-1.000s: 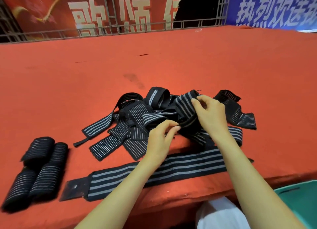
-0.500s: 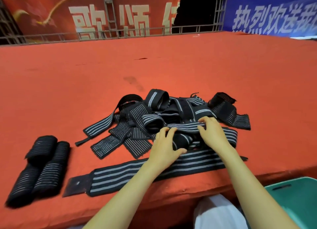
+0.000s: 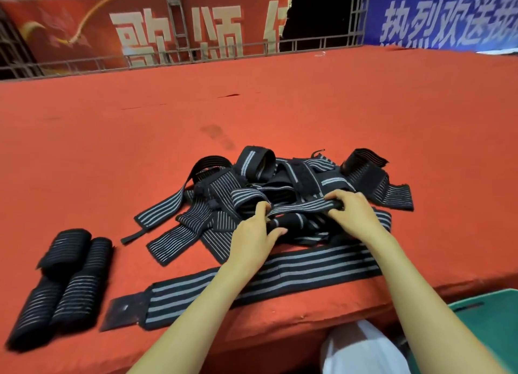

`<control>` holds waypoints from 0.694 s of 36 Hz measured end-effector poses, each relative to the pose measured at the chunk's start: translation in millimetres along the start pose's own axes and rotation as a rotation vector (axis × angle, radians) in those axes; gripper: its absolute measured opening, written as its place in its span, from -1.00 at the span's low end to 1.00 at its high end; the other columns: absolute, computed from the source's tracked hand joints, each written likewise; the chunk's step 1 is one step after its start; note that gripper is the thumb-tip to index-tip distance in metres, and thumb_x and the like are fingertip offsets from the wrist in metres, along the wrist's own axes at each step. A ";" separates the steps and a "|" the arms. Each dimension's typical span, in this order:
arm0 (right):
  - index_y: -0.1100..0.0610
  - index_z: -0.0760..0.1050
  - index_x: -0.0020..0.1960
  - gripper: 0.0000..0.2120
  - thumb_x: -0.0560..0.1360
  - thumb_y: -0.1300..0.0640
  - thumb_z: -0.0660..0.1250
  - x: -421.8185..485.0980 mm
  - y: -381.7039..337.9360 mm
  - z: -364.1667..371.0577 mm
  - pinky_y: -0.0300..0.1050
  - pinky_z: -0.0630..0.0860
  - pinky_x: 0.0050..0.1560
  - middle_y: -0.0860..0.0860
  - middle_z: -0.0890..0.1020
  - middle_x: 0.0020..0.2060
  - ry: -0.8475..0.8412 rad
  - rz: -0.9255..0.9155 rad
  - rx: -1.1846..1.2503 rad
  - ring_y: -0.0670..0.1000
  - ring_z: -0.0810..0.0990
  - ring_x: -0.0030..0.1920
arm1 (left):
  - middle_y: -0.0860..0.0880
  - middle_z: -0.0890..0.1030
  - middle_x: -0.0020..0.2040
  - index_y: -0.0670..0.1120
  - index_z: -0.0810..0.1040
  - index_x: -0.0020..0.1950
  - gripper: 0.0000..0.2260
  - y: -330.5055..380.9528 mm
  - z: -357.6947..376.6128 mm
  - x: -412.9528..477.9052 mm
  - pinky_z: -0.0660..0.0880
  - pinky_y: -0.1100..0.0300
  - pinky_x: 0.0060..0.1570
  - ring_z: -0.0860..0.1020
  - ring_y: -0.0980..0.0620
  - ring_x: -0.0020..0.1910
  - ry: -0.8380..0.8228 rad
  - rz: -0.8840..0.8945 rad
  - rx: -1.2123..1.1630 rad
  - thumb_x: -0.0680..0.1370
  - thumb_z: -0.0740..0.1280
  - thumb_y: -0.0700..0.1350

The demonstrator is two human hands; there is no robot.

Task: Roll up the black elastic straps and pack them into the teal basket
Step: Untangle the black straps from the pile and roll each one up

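A tangled pile of black elastic straps (image 3: 283,183) with grey stripes lies in the middle of the red cloth. My left hand (image 3: 256,232) and my right hand (image 3: 354,211) pinch the two ends of one striped strap (image 3: 301,206), stretched flat between them over the pile's near side. One long strap (image 3: 263,279) lies flat along the table's front edge, under my forearms. Several rolled straps (image 3: 63,281) sit side by side at the near left. A corner of the teal basket (image 3: 496,326) shows below the table at the bottom right.
The red-covered table (image 3: 280,107) stretches far back to a metal railing (image 3: 196,55) with red and blue banners behind it. Something white (image 3: 361,351) sits below the front edge, next to the basket.
Both hands came down from the top of the pile toward its near side and drew apart, pulling one strap out flat between them.
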State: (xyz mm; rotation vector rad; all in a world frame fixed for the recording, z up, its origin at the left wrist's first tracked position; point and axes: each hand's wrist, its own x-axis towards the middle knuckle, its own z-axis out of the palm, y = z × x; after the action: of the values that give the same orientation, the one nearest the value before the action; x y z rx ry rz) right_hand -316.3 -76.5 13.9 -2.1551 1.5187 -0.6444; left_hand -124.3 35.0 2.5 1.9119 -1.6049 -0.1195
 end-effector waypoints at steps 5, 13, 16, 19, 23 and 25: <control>0.05 0.56 0.15 -0.68 0.50 0.35 0.24 -7.3 -34.8 -14.3 -0.28 0.33 -0.03 -0.03 0.56 0.04 0.144 -0.140 0.203 -0.10 0.49 -0.04 | -0.10 0.42 0.21 -0.10 0.40 0.37 -0.44 -3.0 6.1 5.9 0.42 0.04 0.22 0.43 -0.10 0.17 0.174 0.239 0.093 0.42 0.48 -0.03; -0.06 0.33 0.42 -0.51 0.54 0.18 0.34 -2.5 -57.5 -19.8 -0.24 0.40 0.29 -0.14 0.51 0.26 -0.222 -0.293 0.535 -0.23 0.45 0.27 | -0.03 0.63 0.01 -0.05 0.52 0.09 -0.82 4.6 2.2 16.5 0.19 0.04 0.39 0.53 -0.07 0.09 -0.015 0.198 0.083 0.63 0.18 -0.02; -0.09 0.11 0.51 -0.33 0.52 0.10 0.37 2.1 -43.2 -10.3 -0.10 0.32 0.37 -0.13 0.41 0.34 -0.210 -0.223 0.489 -0.16 0.34 0.36 | -0.06 0.57 -0.18 -0.09 0.47 0.07 -0.89 -3.3 -1.2 11.6 0.46 -0.03 0.04 0.52 -0.07 -0.16 0.151 0.004 -0.205 0.62 0.20 -0.09; 0.01 0.18 0.50 -0.30 0.46 0.03 0.44 9.6 -21.1 -5.8 0.01 0.29 0.39 -0.04 0.37 0.38 -0.154 -0.139 0.113 -0.02 0.30 0.40 | -0.06 0.57 -0.19 0.07 0.12 0.50 -0.51 -8.2 -11.6 9.1 0.42 0.11 -0.12 0.53 -0.01 -0.23 0.170 -0.091 -0.363 0.61 0.20 -0.16; 0.06 0.22 0.48 -0.28 0.42 0.00 0.47 7.7 -4.0 3.1 0.04 0.34 0.34 0.12 0.34 0.37 -0.276 0.021 -0.150 0.15 0.35 0.36 | 0.02 0.44 0.15 0.01 0.41 0.33 -0.70 -17.8 -10.0 7.0 0.46 0.04 0.05 0.53 -0.05 0.06 0.071 0.086 -0.005 0.61 0.16 -0.19; 0.02 0.25 0.47 -0.27 0.39 -0.01 0.49 4.7 -0.4 5.3 0.01 0.35 0.33 0.08 0.35 0.33 -0.296 -0.007 -0.134 0.12 0.37 0.34 | -0.03 0.41 0.13 -0.11 0.49 0.21 -0.75 -8.3 -8.0 3.2 0.45 0.00 0.05 0.49 -0.08 0.08 -0.004 0.098 0.120 0.63 0.16 -0.03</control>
State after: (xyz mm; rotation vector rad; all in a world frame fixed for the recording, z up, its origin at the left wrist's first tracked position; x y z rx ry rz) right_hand -311.5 -80.4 10.5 -2.2365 1.4283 -0.2158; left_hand -112.7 35.8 5.7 1.9186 -1.7405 0.0142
